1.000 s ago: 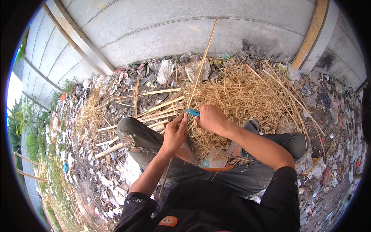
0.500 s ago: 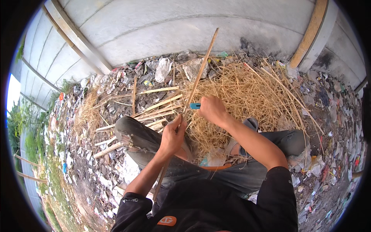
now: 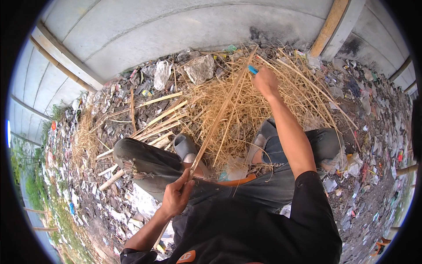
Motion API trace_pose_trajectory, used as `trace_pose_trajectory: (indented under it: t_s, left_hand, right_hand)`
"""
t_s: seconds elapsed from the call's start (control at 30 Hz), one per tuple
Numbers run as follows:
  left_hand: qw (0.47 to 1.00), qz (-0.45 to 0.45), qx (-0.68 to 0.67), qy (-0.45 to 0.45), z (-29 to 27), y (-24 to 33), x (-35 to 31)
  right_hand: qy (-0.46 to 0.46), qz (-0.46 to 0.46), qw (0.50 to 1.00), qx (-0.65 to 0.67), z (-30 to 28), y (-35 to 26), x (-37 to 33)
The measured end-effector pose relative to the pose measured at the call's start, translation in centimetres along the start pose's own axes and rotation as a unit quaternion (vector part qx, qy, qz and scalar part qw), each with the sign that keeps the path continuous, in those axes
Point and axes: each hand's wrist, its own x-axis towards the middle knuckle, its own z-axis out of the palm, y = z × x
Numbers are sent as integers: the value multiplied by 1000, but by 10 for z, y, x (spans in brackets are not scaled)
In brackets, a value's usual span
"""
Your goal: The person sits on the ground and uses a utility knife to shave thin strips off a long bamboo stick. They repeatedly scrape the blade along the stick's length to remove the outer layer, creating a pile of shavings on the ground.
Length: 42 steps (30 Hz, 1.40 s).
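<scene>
A long, narrow bamboo strip (image 3: 220, 115) slants from my lap up and away to the right over the straw-like shavings. My left hand (image 3: 176, 196) is closed around its lower part, thumb and fingers pinching it above my thigh. In my closed right hand (image 3: 266, 82) is a blue utility knife (image 3: 252, 69), held close beside the strip's far end. The fingers hide most of the knife, and its blade cannot be made out.
Between and beyond my sandalled feet spreads a heap of bamboo shavings (image 3: 237, 101). Several split bamboo pieces (image 3: 160, 118) lie left of it. An orange curved object (image 3: 239, 180) rests by my legs. A rock (image 3: 199, 69), scattered litter and a grey wall (image 3: 189, 26) lie beyond.
My right hand has moved away and to the right with the knife, toward the strip's far end. My left hand has come nearer my body, and the view has shifted.
</scene>
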Motion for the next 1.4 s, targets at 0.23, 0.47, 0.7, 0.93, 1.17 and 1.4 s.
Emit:
trace_pose_trajectory:
  t_s: [0.23, 0.47, 0.7, 0.93, 1.17, 1.4]
  left_hand:
    - [991, 17, 41, -128, -28, -92, -98]
    - [987, -37, -116, 108, -33, -58, -36]
    - [968, 91, -157, 172, -32, -4, 75]
    - [905, 270, -88, 317, -81, 61, 117]
    - [679, 509, -221, 480, -174, 202, 124]
    - [804, 323, -455, 205, -54, 141, 158]
  right_hand:
    - [128, 259, 956, 59, -61, 195, 61]
    - [24, 163, 980, 113, -27, 140, 52]
    - [-44, 16, 977, 210, -35, 22, 36]
    - [-111, -181, 941, 263, -60, -94, -41]
    - [-118, -318, 861, 378, -70, -136, -115]
    - [-129, -184, 805, 549, -53, -167, -161]
